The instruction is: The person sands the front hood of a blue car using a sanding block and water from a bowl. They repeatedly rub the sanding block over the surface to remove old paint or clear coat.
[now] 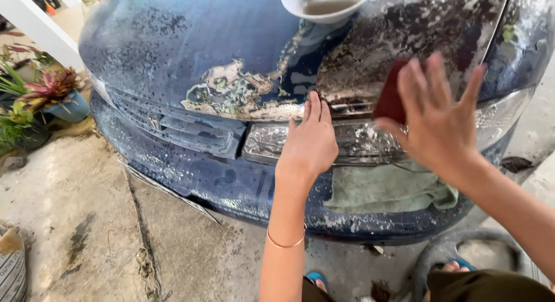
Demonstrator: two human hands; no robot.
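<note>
We rest our left hand [309,141] flat and empty on the headlight [352,141] of the dark blue car [191,42], fingers stretched up to the edge of the hood just above it. Our right hand [436,120] is a little blurred; it presses a dark red pad [390,97] against the hood just above the right part of the headlight, fingers spread across its back, so the pad is held between palm and car. Above the headlight the paint is peeling in pale patches, and a wide brown, sanded-looking area runs up the wet hood. A white bowl [324,6] with murky water sits on the hood well above the headlight. Just below the headlight a green cloth [387,189] lies draped on the bumper. Far to the left of the headlight a potted plant [55,94] stands on the concrete floor [87,221]. A thin bracelet [286,243] circles our left wrist.
</note>
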